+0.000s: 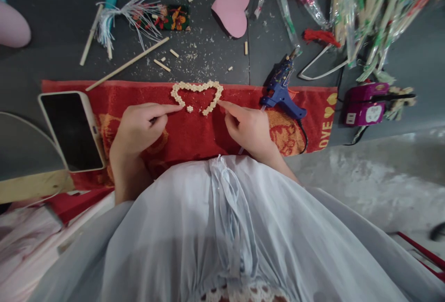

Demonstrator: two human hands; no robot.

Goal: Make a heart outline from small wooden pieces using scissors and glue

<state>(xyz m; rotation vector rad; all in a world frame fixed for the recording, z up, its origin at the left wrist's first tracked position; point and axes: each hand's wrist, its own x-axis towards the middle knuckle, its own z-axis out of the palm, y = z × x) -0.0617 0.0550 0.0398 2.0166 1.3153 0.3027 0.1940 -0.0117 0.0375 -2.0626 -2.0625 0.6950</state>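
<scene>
On a red towel (194, 135) lies a heart-shaped outline (200, 87) made of small cream-coloured clusters. Its lower tip has gaps, and one loose cream cluster (189, 109) sits by the left side. My left hand (141, 125) rests on the towel with its index finger stretched to the outline's lower left end; the other fingers are curled. From the other side, my right hand (248, 125) reaches its index finger to the outline's right edge. Neither hand grips anything. A blue glue gun (283, 93) lies on the towel beyond my right hand.
A phone (72, 130) lies left of my left hand. Behind the towel are a pink heart (233, 7), thin wooden sticks (130, 61), white stringy fibres (130, 12) and scattered stick pieces. At right stand a purple power socket (365, 104) and plastic-wrapped sticks (375, 9).
</scene>
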